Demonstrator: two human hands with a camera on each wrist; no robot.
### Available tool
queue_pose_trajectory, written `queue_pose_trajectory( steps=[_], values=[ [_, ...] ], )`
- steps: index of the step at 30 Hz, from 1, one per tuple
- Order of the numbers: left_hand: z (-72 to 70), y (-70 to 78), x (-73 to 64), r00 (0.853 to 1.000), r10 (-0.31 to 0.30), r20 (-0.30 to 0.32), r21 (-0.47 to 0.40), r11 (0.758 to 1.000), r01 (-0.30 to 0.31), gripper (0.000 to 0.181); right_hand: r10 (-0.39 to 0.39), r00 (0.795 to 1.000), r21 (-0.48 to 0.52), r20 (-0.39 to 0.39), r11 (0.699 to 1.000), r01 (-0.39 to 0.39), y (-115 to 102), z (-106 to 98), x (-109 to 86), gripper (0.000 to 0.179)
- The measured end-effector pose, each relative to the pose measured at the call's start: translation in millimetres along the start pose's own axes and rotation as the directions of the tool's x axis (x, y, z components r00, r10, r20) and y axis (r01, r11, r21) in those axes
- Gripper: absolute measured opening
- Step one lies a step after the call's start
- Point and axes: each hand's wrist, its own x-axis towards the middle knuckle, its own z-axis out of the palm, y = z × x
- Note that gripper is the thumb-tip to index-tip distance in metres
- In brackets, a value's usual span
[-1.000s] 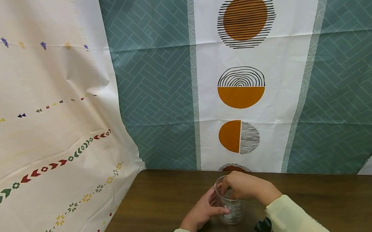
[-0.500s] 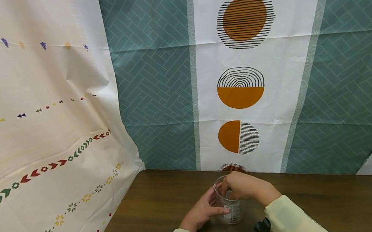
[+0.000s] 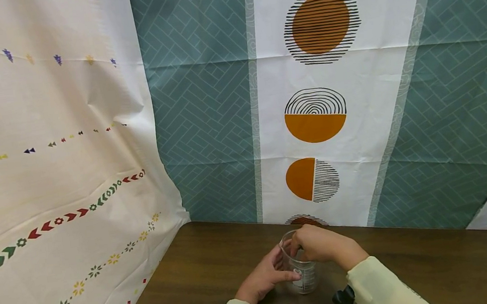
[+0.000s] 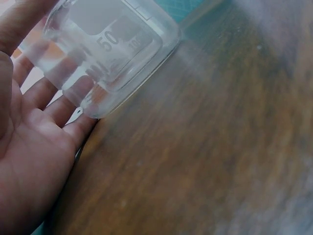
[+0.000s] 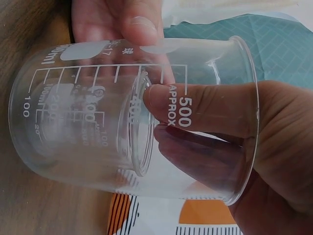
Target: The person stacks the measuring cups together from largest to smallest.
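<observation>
A large clear glass beaker [image 3: 305,283] with white markings up to 500 stands upright on the table. My left hand [image 3: 262,277] holds it from the left side, thumb across the front and fingers behind. From above, my right hand [image 3: 324,245] reaches down through its mouth. Inside the large beaker sits a smaller glass beaker [image 5: 112,132], with marks of 20 and 100 showing through the wall. In the right wrist view, the right thumb and fingers pinch the smaller beaker's rim. Whether further beakers are nested within it is hard to tell.
The brown wooden table [image 3: 207,266] extends to both sides of the beakers. Behind it hangs a teal and white curtain [image 3: 204,126] with orange circle prints. A cream patterned cloth [image 3: 78,241] borders the table on the left.
</observation>
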Motion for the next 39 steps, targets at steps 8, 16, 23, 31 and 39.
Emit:
queue_pose_trajectory(
  steps=[8, 16, 23, 31, 39],
  values=[
    [0.1, -1.2, 0.7, 1.000, 0.006, 0.004, -0.011, 1.000, -0.006, 0.080, -0.006, 1.000, -0.007, 0.009, 1.000, 0.006, 0.2, -0.3, -0.6, 0.014],
    [-0.2, -2.1, 1.3, 1.000, 0.015, 0.014, -0.021, 1.000, -0.014, 0.079, 0.011, 1.000, 0.013, 0.018, 1.000, -0.011, 1.1, 0.1, -0.5, 0.014],
    [-0.3, -4.5, 3.7, 0.999, 0.029, 0.028, -0.055, 0.998, -0.028, 0.077, 0.036, 0.999, 0.021, 0.029, 0.999, -0.037, 2.7, 1.5, -0.7, 0.017],
    [-1.0, -4.1, 0.5, 0.999, 0.034, 0.023, -0.075, 0.997, -0.032, 0.075, 0.025, 1.000, 0.011, 0.003, 1.000, -0.025, 1.8, 1.8, -0.4, 0.017],
    [-11.3, 0.5, -2.9, 0.995, 0.095, 0.031, -0.168, 0.982, -0.089, 0.066, -0.033, 0.992, 0.012, -0.126, 0.999, 0.035, 4.9, -3.4, -3.6, 0.020]
  ],
)
